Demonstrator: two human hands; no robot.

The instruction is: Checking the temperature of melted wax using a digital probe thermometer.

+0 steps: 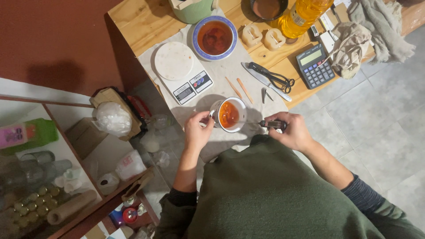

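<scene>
Worktop (pixel 137 20) of pale wood fills the upper middle of the view, its far edge cut off at the top; a light cloth (pixel 230 73) covers the part nearest the person. A green sweater hides the near edge of the worktop. At the top, a pale green container (pixel 192 9), a dark pan (pixel 268 8) and a bottle of yellow oil (pixel 303 15) are only partly in view. A white kitchen scale (pixel 182 73) with a round platter lies on the cloth, and beside it stands a blue-rimmed bowl (pixel 215 37) of amber liquid. Farther right lie a grey calculator (pixel 315 65), a crumpled rag (pixel 352 46), black-handled scissors (pixel 272 79) across a knife blade, and two pale moulded candles (pixel 263 37).

Close to the person a white cup (pixel 229 114) of orange liquid stands on the cloth. The left hand (pixel 198 130) has its grip pinched on the cup's handle, which the fingers largely hide. The right hand (pixel 293 131) is clenched around a dark probe thermometer (pixel 273 124); its thin stem reaches into the cup and is hard to make out against the liquid. Two thin wooden sticks (pixel 239 88) lie just beyond the cup.
</scene>
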